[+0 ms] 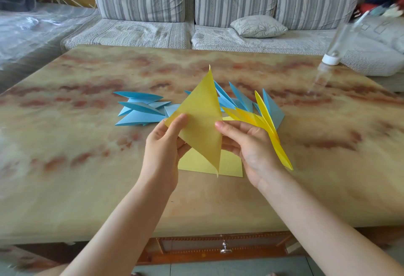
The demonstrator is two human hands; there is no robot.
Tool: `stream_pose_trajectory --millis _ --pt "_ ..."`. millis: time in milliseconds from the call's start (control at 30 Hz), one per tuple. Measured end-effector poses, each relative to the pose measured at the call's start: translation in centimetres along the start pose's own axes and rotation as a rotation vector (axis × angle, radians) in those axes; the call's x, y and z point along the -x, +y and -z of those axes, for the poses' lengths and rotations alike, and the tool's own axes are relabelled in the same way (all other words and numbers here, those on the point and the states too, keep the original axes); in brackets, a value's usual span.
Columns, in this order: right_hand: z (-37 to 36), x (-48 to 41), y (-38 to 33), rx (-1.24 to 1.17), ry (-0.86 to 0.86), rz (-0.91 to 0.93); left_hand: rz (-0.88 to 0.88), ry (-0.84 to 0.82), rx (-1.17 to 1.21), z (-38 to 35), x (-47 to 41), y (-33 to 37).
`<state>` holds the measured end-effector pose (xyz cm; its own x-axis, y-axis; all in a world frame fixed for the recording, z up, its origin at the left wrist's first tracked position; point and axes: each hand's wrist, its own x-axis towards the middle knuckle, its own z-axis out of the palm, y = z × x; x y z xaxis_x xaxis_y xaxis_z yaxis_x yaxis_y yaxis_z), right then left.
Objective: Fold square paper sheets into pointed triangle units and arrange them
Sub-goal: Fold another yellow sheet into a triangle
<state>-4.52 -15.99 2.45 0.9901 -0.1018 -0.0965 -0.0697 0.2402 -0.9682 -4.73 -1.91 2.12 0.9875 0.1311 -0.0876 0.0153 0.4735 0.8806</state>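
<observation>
While yellow sheet [202,120] hangs above flat yellow paper [229,166] on table [87,166], long axis runs near-vertical, points up and down. Left hand [162,147] pinches left corner, thumb on top. Right hand [247,144] fingers close on right crease edge, equally near. Finished blue units [140,107] lie beyond, yellow units [269,127] right of sheet.

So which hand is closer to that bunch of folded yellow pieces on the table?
Right. The right hand lies directly against the folded yellow pieces, partly covering them. The left hand is across the held yellow sheet, well apart from them.
</observation>
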Motion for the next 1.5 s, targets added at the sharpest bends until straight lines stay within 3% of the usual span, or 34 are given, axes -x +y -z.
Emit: stream_pose_trajectory --millis 67,133,200,267,333,400,667,933,1500 --pt "0.4 -0.2 -0.3 0.047 -0.011 0.022 0.01 -0.011 -0.079 0.3 -0.3 0.3" --pt "0.7 -0.5 -0.7 0.128 -0.02 0.077 -0.098 0.041 -0.281 0.7 -0.7 0.4" --pt "1.0 -0.7 -1.1 0.246 -0.038 0.16 -0.399 0.137 -0.589 1.0 -0.6 0.7" --pt "1.1 -0.7 -1.4 0.404 -0.096 0.246 -0.852 0.12 -0.871 1.2 -0.5 1.5" --pt "1.0 -0.6 -1.6 0.554 -0.178 0.321 -1.169 -0.069 -1.091 1.2 -0.5 2.3" --pt "0.8 -0.5 -1.6 0.669 -0.231 0.374 -1.276 -0.261 -1.248 1.2 -0.8 2.5" --pt "1.0 -0.7 -1.5 0.857 -0.259 0.437 -1.067 -0.365 -1.406 2.4 -2.1 2.0" --pt "0.9 -0.4 -2.2 0.794 -0.275 0.509 -0.967 -0.267 -1.28 2.0 -1.2 2.6" --pt "3.4 -2.1 -2.8 0.854 -0.365 0.391 -0.605 -0.149 -1.299 2.6 -0.8 3.9"
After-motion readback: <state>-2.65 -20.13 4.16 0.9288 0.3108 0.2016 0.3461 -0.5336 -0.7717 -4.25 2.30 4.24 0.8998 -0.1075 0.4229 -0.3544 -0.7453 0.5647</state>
